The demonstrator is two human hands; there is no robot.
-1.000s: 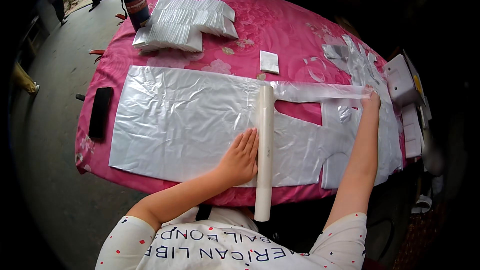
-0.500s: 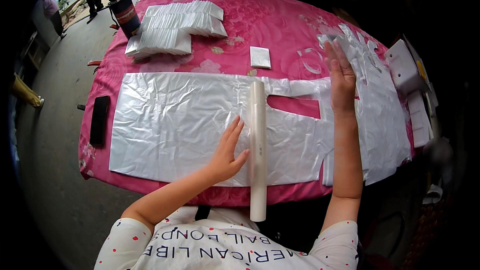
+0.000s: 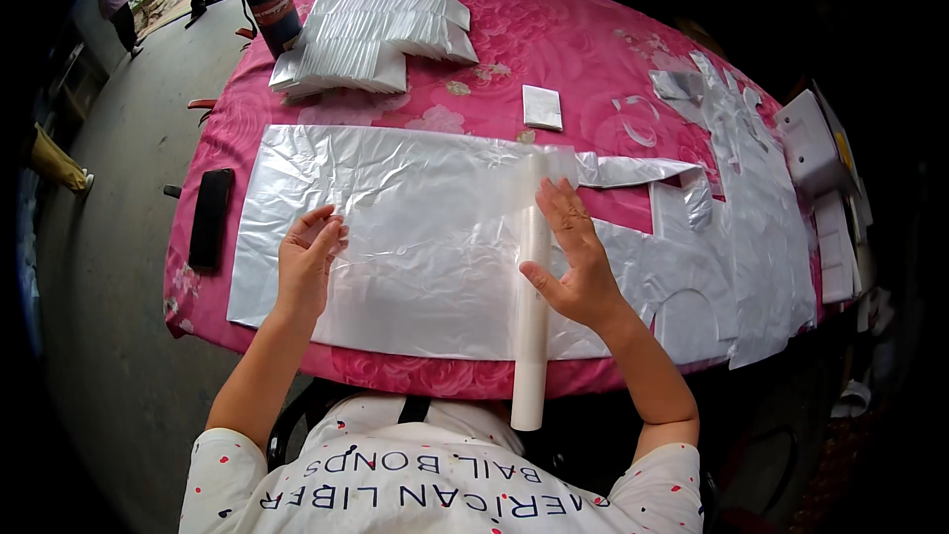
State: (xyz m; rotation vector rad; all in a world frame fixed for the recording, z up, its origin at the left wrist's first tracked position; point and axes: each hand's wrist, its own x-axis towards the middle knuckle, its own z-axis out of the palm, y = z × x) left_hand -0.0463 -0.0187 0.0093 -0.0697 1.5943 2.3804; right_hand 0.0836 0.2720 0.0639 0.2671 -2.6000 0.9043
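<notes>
Nearest, at lower centre, I see the white roll [image 3: 530, 366] overhanging the table's near edge. My right hand [image 3: 581, 272], fingers spread, crosses it at centre; my left hand [image 3: 306, 255], centre-left, has curled fingers, whether pinching I cannot tell. Silver sheeting [image 3: 263, 227] lies beneath. Beyond, pink tablecloth [image 3: 559, 30] separates packets [image 3: 371, 35], upper left, from plastic scraps [image 3: 756, 237], right.

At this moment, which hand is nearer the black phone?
Left. The left hand is to the right of the black phone, over the silvery plastic; the right hand is much farther right, at the whitish roll.
</notes>
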